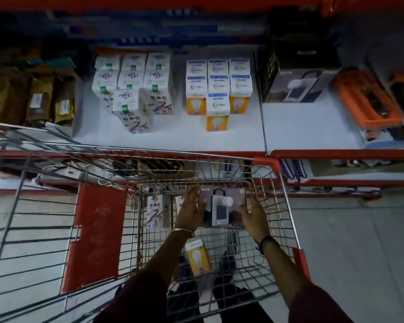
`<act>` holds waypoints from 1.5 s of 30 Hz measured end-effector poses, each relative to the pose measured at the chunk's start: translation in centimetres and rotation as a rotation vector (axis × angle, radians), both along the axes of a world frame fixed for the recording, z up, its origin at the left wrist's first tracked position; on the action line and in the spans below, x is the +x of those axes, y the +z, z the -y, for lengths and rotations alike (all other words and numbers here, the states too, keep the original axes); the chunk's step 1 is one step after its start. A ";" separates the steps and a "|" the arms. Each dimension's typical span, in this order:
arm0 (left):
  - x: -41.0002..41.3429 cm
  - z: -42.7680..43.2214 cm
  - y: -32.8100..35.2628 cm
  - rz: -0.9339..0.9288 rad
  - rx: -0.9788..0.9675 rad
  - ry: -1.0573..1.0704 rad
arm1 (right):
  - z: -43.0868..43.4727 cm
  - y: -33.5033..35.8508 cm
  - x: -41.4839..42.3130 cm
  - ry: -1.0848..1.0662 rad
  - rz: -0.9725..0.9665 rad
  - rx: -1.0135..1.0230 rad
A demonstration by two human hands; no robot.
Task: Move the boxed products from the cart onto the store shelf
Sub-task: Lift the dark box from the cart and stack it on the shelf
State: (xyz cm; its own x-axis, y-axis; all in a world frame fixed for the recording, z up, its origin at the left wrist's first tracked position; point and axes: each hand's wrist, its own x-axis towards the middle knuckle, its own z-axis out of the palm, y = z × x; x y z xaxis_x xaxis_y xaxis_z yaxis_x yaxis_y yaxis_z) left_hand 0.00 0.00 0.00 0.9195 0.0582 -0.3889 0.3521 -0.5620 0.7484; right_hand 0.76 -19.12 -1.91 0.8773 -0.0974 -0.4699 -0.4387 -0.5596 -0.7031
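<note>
Inside the wire cart [287,206] lies a grey lantern box [222,207] printed with a white lamp. My left hand [191,209] presses flat against its left side and my right hand [254,214] against its right side, so both hands grip it. A yellow bulb box [197,256] lies lower in the cart, and a white patterned box [156,210] stands left of my left hand. On the white shelf [219,141] stand rows of white patterned boxes [133,89] and yellow bulb boxes [217,89].
A matching grey lantern box [299,86] stands on the shelf at the right beside a black crate [269,73]. Orange packaged tools [369,101] lie farther right. Brown packets [40,99] fill the shelf's left end. The cart's red flap [96,236] hangs at the left.
</note>
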 end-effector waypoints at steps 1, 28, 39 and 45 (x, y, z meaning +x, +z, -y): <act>0.4 0.1 -1.3 -0.022 -0.013 0.021 | 0.1 -0.8 0.6 -0.026 -0.021 0.023; -0.1 -0.2 5.9 -0.005 -0.106 0.237 | 1.3 5.8 0.1 -0.086 0.141 0.269; 1.1 4.4 19.2 0.409 -0.334 0.160 | 6.2 18.6 1.7 -0.192 0.495 0.388; 6.6 9.5 21.7 0.410 -0.451 0.148 | 9.6 21.6 6.4 -0.361 0.632 0.507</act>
